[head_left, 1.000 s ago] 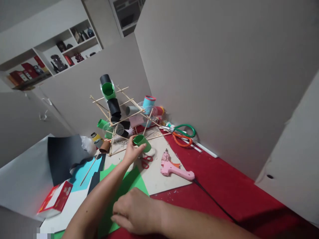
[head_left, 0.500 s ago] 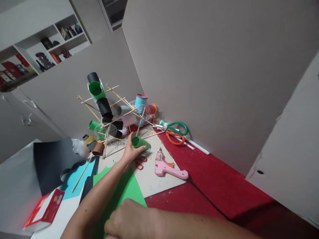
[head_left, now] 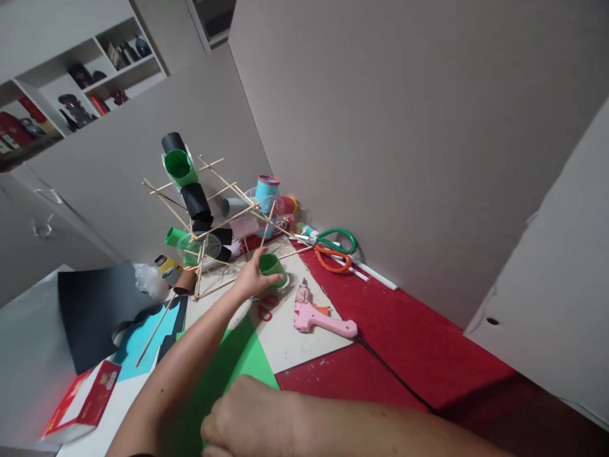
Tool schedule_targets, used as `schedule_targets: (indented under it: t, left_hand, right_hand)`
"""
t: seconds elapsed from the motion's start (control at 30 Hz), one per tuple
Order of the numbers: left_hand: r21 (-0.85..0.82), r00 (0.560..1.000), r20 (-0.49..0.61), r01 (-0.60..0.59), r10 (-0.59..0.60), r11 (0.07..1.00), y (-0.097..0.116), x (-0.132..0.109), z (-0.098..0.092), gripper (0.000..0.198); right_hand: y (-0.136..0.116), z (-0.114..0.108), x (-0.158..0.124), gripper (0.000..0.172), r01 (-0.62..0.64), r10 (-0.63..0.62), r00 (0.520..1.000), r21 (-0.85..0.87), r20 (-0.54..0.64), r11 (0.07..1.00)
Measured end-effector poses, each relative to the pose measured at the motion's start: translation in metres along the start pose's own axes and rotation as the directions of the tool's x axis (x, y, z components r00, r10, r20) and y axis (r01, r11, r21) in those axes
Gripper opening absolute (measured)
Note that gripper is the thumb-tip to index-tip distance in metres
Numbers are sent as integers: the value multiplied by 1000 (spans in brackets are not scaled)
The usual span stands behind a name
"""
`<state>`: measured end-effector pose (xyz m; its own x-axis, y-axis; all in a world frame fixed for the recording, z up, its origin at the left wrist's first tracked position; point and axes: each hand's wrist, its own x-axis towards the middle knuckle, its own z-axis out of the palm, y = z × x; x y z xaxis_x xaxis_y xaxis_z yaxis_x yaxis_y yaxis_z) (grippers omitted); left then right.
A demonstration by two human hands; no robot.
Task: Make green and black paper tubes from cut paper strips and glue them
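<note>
Two long bare forearms (head_left: pixel 190 355), unclothed as far as visible, left grip (head_left: pixel 250 279) and right grip (head_left: pixel 242 416) likewise bare.

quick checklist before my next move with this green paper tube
1. Left hand grips the green paper tube: ok.
2. Right hand rests on the green sheet: ok; whether it grips the sheet: cannot tell.
3. Stick frame stands upright on the board: ok.
4. Pink glue gun lies apart from both hands: ok; whether it is hot: cannot tell.
5. Red scissors lie close beside the left hand: not ok, they may get in the way.
</note>
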<state>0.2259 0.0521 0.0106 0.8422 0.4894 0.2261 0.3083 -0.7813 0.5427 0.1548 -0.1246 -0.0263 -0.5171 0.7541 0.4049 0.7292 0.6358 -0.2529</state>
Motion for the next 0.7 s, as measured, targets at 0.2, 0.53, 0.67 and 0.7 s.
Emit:
schedule_targets:
  t: [0.2,0.53,0.67,0.7]
  left_hand:
    - [49,998,56,-6,3,999,0,7,7,97]
    - [-219,995,85,-27,47,975,-8,-7,-9,116]
    - [-210,996,52,-63,76,976,-17,-16,-7,106]
    - [-197,995,24,-87,94,977,-20,-18,-6,99]
  right_hand:
    - [2,6,2,29,6,-6,1000,5,5,1000]
    - [0,-3,4,31,7,-13,992,51,122,999]
    - [0,-3,4,30,-3,-5,990,53,138,999]
    - [0,-3,4,30,-1,-7,991,57,137,998]
